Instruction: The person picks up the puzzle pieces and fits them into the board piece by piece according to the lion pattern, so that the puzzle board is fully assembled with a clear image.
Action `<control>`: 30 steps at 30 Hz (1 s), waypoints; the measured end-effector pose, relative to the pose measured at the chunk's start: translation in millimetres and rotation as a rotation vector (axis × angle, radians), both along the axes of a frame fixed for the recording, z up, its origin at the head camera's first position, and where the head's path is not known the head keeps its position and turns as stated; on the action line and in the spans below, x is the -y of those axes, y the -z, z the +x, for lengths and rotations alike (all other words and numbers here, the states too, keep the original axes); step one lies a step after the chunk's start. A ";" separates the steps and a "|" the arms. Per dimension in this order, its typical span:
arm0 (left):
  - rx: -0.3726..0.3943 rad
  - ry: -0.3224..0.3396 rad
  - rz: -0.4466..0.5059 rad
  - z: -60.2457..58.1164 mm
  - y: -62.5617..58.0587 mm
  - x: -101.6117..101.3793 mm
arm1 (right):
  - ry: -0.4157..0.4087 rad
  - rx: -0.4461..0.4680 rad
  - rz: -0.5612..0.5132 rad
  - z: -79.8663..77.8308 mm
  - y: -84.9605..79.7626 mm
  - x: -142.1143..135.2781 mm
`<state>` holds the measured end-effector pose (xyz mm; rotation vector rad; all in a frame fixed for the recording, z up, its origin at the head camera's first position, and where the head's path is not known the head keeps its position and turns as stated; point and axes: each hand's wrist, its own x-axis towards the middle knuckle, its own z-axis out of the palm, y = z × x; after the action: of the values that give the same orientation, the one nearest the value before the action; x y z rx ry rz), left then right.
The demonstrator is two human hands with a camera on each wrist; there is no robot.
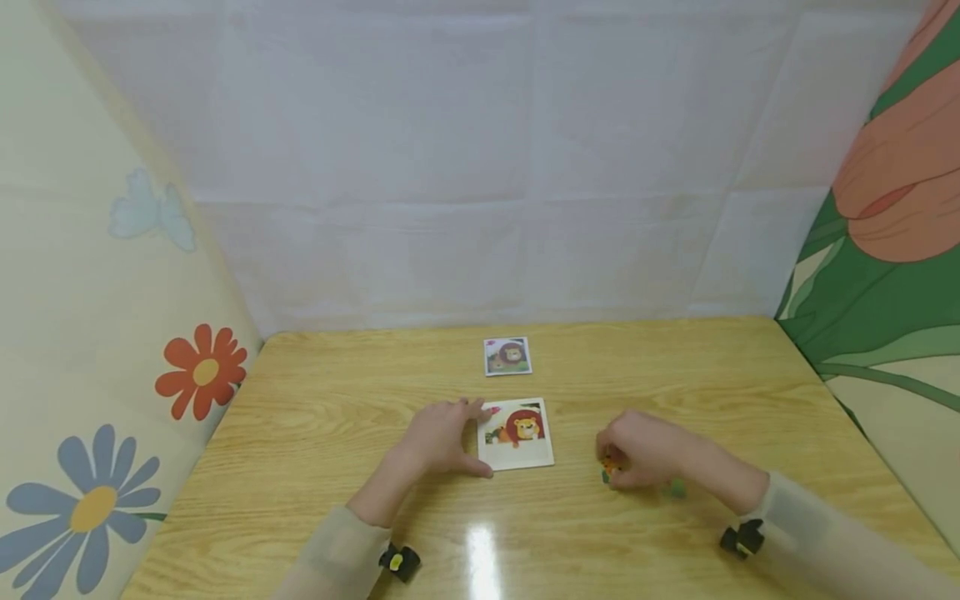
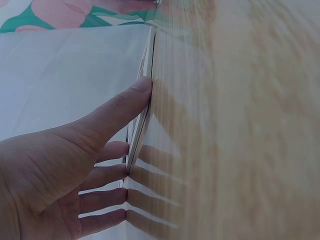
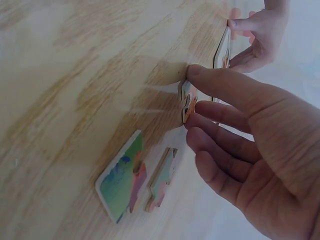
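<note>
A square jigsaw board (image 1: pixel 525 456) with a white frame and a partly filled lion picture lies mid-table. My left hand (image 1: pixel 438 437) rests beside it, thumb (image 2: pixel 142 85) at its near edge and straight fingers along its left side. To the right of the board, my right hand (image 1: pixel 647 450) pinches a small orange and green jigsaw piece (image 3: pixel 188 95) between thumb and fingers, low over the table. Two loose jigsaw pieces lie near that hand in the right wrist view: a larger green one (image 3: pixel 120 172) and a narrower one (image 3: pixel 161 180).
Behind the board lies a small square card (image 1: pixel 507 356) with a similar lion picture. The wooden table (image 1: pixel 337 375) meets a white cloth (image 1: pixel 487 167) at the back, and flower-printed cloths (image 1: pixel 75 292) hang on both sides.
</note>
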<state>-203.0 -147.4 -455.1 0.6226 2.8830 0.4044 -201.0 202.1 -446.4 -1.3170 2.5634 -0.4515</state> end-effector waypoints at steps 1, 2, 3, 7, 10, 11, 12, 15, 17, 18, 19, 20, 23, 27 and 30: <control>0.001 -0.001 0.001 -0.3 0.2 0.0 | 0.005 0.005 0.006 -0.3 0.2 0.1; 0.000 -0.001 0.003 -0.4 0.3 0.0 | 0.003 0.002 0.010 -0.5 0.3 0.0; 0.001 -0.001 0.004 -0.6 0.5 0.0 | 0.000 -0.001 0.013 -0.7 0.5 -0.2; 0.003 -0.004 0.004 -0.7 1.1 0.1 | -0.015 -0.010 0.014 -0.8 0.9 -0.2; 0.005 -0.005 0.002 -1.0 1.4 0.1 | -0.005 -0.011 -0.001 -0.7 2.0 -0.7; 0.005 -0.004 0.002 -1.1 1.7 0.2 | 0.003 -0.013 -0.007 -0.9 2.2 -0.9; 0.005 -0.002 0.001 -1.2 1.6 0.2 | 0.012 -0.015 -0.015 -1.3 2.7 -0.8; 0.001 0.006 0.008 -1.4 1.7 0.2 | 0.045 -0.021 -0.035 -2.4 4.2 -1.1; -0.002 0.011 0.011 -1.1 1.4 0.1 | 0.057 -0.030 -0.050 -2.8 4.7 -1.0; -0.006 0.014 0.013 -1.0 1.5 0.0 | 0.061 -0.033 -0.057 -2.8 5.0 -0.9; -0.007 0.015 0.015 -0.9 1.5 0.0 | 0.064 -0.037 -0.063 -2.8 5.1 -1.0; -0.008 0.016 0.017 -0.8 1.6 0.0 | 0.063 -0.044 -0.070 -3.1 5.4 -0.8; -0.009 0.013 0.024 -0.5 1.7 0.0 | 0.065 -0.046 -0.077 -3.5 4.9 -0.5; -0.011 0.010 0.031 0.0 2.0 0.1 | 0.079 -0.043 -0.077 -5.6 5.7 0.8; -0.016 0.009 0.024 0.2 2.1 0.2 | 0.086 -0.065 -0.091 -7.7 7.6 4.3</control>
<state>-202.8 -147.6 -457.1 0.6453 2.8930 0.4351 -208.8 197.8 -454.1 -1.2746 2.6904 -0.5564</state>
